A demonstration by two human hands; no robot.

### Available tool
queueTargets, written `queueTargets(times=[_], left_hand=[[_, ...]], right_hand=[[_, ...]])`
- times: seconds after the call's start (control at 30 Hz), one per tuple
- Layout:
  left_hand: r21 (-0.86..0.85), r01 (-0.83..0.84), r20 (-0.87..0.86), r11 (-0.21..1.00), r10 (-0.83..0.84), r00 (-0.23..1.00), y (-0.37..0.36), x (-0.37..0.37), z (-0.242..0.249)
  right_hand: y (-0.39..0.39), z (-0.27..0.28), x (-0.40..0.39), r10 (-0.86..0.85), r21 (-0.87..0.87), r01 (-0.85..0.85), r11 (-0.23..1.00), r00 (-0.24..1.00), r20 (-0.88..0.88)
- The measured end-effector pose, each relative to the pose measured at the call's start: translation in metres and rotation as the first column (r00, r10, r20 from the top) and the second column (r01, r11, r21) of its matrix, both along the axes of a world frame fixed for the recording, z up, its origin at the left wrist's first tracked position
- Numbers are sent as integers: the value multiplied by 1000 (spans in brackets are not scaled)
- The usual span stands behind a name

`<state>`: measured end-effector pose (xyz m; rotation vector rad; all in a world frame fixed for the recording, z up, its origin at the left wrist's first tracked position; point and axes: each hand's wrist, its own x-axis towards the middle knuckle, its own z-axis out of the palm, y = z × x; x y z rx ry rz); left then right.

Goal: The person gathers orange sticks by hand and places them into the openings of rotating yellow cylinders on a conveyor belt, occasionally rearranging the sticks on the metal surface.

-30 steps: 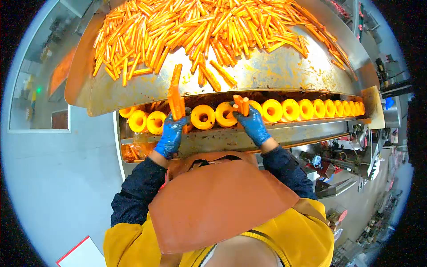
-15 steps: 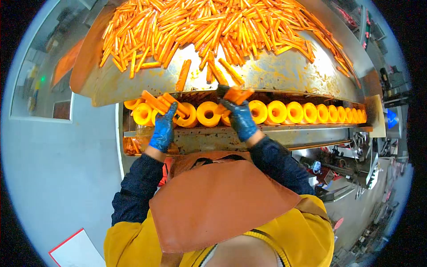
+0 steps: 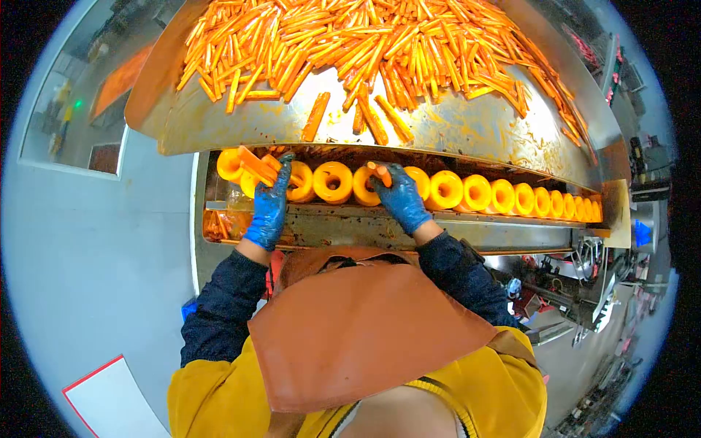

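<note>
A steel tray [image 3: 453, 128] in front of me is heaped with several orange carrot sticks [image 3: 365, 40]. Below its front lip runs a row of yellow ring-shaped cups [image 3: 467, 191]. My left hand [image 3: 269, 204], in a blue glove, holds a bunch of carrot sticks [image 3: 255, 166] over the cups at the row's left end. My right hand [image 3: 400, 196], also gloved blue, holds a carrot stick [image 3: 380, 174] against a cup near the middle of the row. I wear an orange-brown apron [image 3: 358, 328] over yellow clothing.
A steel ledge [image 3: 475, 230] runs under the cups, smeared with carrot scraps. Loose carrot sticks [image 3: 315, 117] lie on the tray's bare front slope. Grey floor [image 3: 87, 263] lies to the left, with a white red-edged board [image 3: 109, 401]. Machinery [image 3: 577, 292] crowds the right.
Both hands have come down from the tray's lip to the cup row. The right hand's raised bundle is now down at a cup; the left hand's sticks sit lower, over the left cups.
</note>
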<state>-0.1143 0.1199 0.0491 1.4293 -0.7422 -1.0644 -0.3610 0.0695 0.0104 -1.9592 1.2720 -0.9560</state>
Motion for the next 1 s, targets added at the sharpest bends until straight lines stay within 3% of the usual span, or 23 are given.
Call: queueTargets(times=[0.1,0.17,0.23,0.3,0.33,0.37,0.43,0.57,0.63,0.67,0.77,0.83,0.87,0.9,0.93,1.0], left_hand=[[-98,-28,67,995,34,997,-3,12,-8],[116,-13,121,993,-1,993,-3,18,-16],[86,33,153,996,-45,987,-1,16,-27],[226,296,298,928,-355,886,1,18,-40],[-35,340,412,940,-297,861,7,12,-49],[-31,339,410,940,-297,862,9,14,-55],[306,230,89,924,-268,959,5,12,-41],[310,244,208,919,-316,926,10,24,-36],[164,278,60,947,-290,955,15,27,-21],[144,244,89,959,-259,962,20,29,-18],[162,207,50,965,-218,975,27,41,-12],[203,182,64,962,-198,978,29,43,-9],[201,174,53,964,-188,981,30,44,-10],[199,164,41,966,-176,984,31,45,-11],[196,159,44,967,-171,984,31,46,-14],[223,121,41,967,-133,990,33,47,-20]], right_hand=[[-2,5,-18,-51,36,48,998,994,95],[-3,2,-26,-48,77,43,996,997,67],[0,12,-31,18,161,-28,987,998,64],[1,23,-30,-10,188,-9,982,995,100],[2,25,-29,-40,223,8,975,990,137],[2,17,-32,-39,227,7,974,990,136],[-1,-6,-37,-128,246,111,963,990,54],[-6,0,-48,-248,383,150,912,943,223],[-6,11,-50,-347,459,173,871,878,329],[-4,21,-53,-429,516,215,829,836,341],[-7,25,-47,-317,581,-75,810,778,542],[-1,47,-15,-315,596,-73,800,794,520],[-4,29,-7,-265,622,-174,763,794,548],[-5,38,9,-165,543,-269,796,766,622],[-7,39,27,-215,605,-288,742,753,622],[-15,10,57,-56,540,-402,740,762,645]])
